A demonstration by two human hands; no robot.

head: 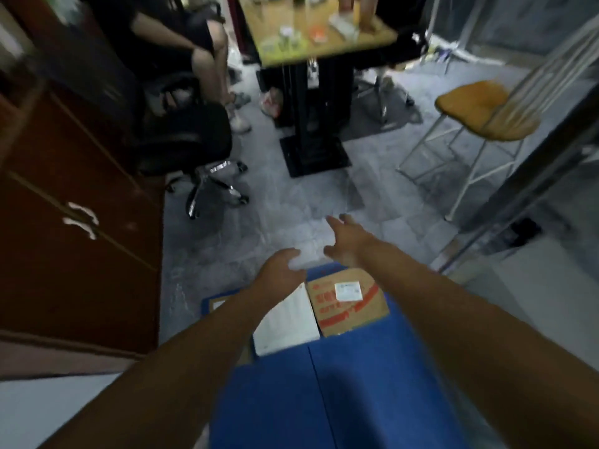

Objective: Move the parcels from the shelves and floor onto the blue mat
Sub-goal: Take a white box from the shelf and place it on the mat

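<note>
White parcel (316, 238), long axis pointing away, between left hand (280, 267), right hand (346, 244)

The blue mat (356, 400) carries a cardboard box (348, 306) and flat white parcel (285, 322).

Hemmed left by a cabinet (81, 241) and office chair (194, 140), right by a stool (483, 111) and metal frame (518, 196). Left open between: grey floor (285, 202) up to the pedestal (312, 124) of the worktop (324, 40). Crowded at the far end of the blue mat (356, 403) by a cardboard box (348, 306) and white parcel (285, 324); bare nearer.
</note>
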